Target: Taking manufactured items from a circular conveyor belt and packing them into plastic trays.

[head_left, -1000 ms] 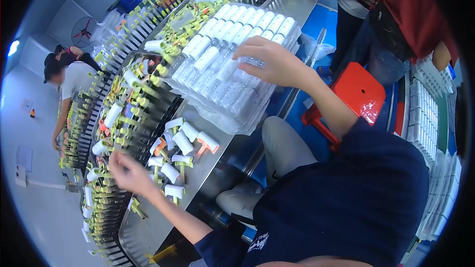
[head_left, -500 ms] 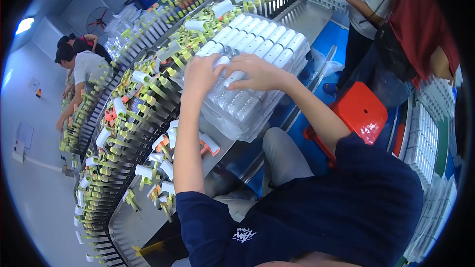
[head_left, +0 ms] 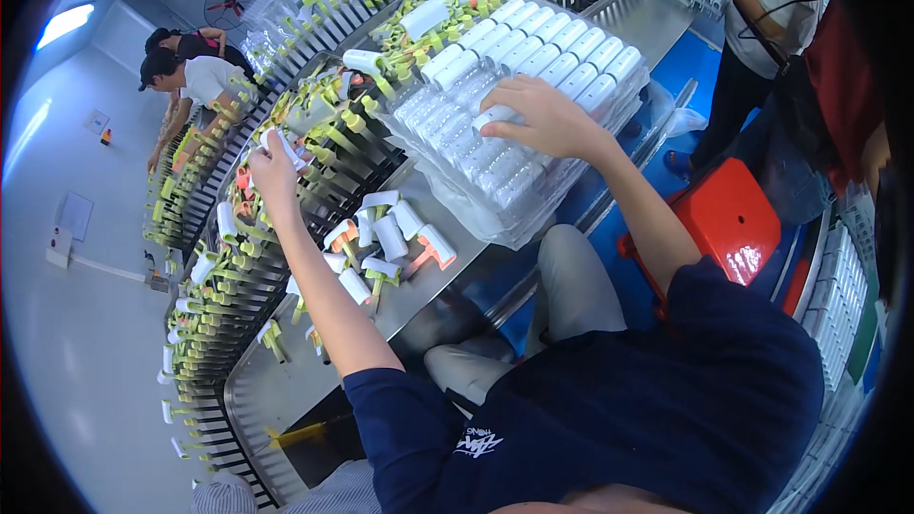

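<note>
A clear plastic tray (head_left: 447, 138) on top of a stack holds rows of white plastic casings (head_left: 543, 59) at its far side, while its near pockets show bare. My right hand (head_left: 547, 119) is over the tray, fingers closed on one white casing (head_left: 495, 118). Over at the left, my left hand (head_left: 273, 176) grips a white plastic shell (head_left: 288, 148) beside the row of yellow-green holders (head_left: 354, 124). Whether that shell sits on a holder is hidden by the fingers. On the metal table (head_left: 428, 200), between my arms, lie several loose holders with white shells (head_left: 390, 236).
The curved conveyor (head_left: 214, 324) with black slats and upright holders runs along the left and far side. A red stool (head_left: 728, 219) stands at my right. More trays of casings (head_left: 828, 295) are stacked beyond it. Co-workers stand at far left and at right (head_left: 776, 0).
My left hand has left the tray and moved left to the conveyor side, now with a white shell. My right hand stays over the tray, gripping a casing. The view has shifted.
</note>
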The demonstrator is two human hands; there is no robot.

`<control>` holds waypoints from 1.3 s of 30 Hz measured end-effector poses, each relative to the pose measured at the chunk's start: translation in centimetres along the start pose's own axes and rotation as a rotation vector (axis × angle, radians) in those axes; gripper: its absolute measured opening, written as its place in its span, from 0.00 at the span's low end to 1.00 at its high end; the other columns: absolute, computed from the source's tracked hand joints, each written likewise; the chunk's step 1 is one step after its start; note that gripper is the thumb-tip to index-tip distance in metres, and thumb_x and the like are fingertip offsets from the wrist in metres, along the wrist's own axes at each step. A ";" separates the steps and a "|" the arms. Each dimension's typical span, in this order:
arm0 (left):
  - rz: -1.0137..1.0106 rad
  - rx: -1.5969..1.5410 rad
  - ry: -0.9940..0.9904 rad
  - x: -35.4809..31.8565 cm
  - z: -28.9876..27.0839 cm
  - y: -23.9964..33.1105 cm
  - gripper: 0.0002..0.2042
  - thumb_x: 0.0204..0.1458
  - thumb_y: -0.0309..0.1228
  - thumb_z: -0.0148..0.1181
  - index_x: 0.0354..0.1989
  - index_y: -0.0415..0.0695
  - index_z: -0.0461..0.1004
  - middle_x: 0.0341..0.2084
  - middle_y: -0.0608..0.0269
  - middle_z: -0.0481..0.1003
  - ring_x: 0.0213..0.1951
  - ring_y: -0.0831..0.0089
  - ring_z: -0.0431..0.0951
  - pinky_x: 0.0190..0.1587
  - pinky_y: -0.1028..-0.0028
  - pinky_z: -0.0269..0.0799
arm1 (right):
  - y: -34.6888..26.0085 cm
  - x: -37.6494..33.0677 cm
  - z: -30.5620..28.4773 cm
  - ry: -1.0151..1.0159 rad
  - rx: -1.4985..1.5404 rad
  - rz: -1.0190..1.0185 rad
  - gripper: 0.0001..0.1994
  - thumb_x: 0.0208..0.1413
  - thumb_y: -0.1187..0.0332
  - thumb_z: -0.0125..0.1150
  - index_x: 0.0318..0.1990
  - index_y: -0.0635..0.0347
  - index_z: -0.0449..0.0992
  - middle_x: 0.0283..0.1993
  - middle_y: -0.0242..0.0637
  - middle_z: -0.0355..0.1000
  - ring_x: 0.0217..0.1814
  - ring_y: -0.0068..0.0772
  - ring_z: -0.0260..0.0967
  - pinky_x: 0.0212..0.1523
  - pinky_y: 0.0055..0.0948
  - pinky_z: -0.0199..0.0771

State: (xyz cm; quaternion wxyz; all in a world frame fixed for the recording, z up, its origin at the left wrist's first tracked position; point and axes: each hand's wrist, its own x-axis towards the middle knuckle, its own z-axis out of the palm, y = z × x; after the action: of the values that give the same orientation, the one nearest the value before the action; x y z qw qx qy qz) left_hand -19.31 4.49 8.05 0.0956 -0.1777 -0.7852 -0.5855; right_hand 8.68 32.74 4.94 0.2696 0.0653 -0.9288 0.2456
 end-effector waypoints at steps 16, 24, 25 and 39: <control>0.079 1.299 -0.141 5.7 -6.2 -2.3 0.25 0.50 0.47 0.56 0.47 0.38 0.70 0.34 0.47 0.77 0.38 0.52 0.79 0.37 0.58 0.75 | 0.3 -0.2 0.8 0.043 -0.017 0.017 0.19 0.54 0.48 0.59 0.40 0.55 0.77 0.41 0.38 0.74 0.48 0.42 0.67 0.54 0.38 0.63; -0.090 1.271 -0.023 1.9 -9.4 -1.0 0.24 0.44 0.50 0.62 0.39 0.40 0.71 0.28 0.50 0.78 0.29 0.53 0.80 0.36 0.59 0.75 | 0.5 -0.7 0.2 -0.006 -0.016 0.072 0.18 0.55 0.51 0.59 0.41 0.56 0.75 0.41 0.38 0.71 0.50 0.40 0.65 0.56 0.36 0.60; -0.161 1.214 -0.082 1.8 -9.9 -0.3 0.26 0.44 0.50 0.62 0.40 0.39 0.70 0.28 0.49 0.78 0.28 0.55 0.81 0.37 0.61 0.75 | 0.6 -0.7 0.2 0.033 -0.021 0.069 0.18 0.56 0.51 0.58 0.41 0.57 0.75 0.41 0.39 0.72 0.49 0.40 0.66 0.55 0.36 0.62; 0.529 1.370 0.593 -3.7 -17.6 -5.8 0.16 0.51 0.34 0.60 0.47 0.43 0.70 0.44 0.53 0.73 0.46 0.54 0.72 0.48 0.55 0.66 | 9.2 13.5 -3.4 0.236 -0.150 -0.161 0.21 0.59 0.51 0.53 0.49 0.59 0.70 0.47 0.47 0.71 0.51 0.50 0.68 0.50 0.40 0.67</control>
State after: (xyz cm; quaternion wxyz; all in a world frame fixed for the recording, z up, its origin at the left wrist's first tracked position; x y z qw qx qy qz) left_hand -19.17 -14.36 6.81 0.5249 -0.0968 -0.8443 0.0476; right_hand -3.49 42.60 10.80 0.4000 0.0897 -0.8981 0.1593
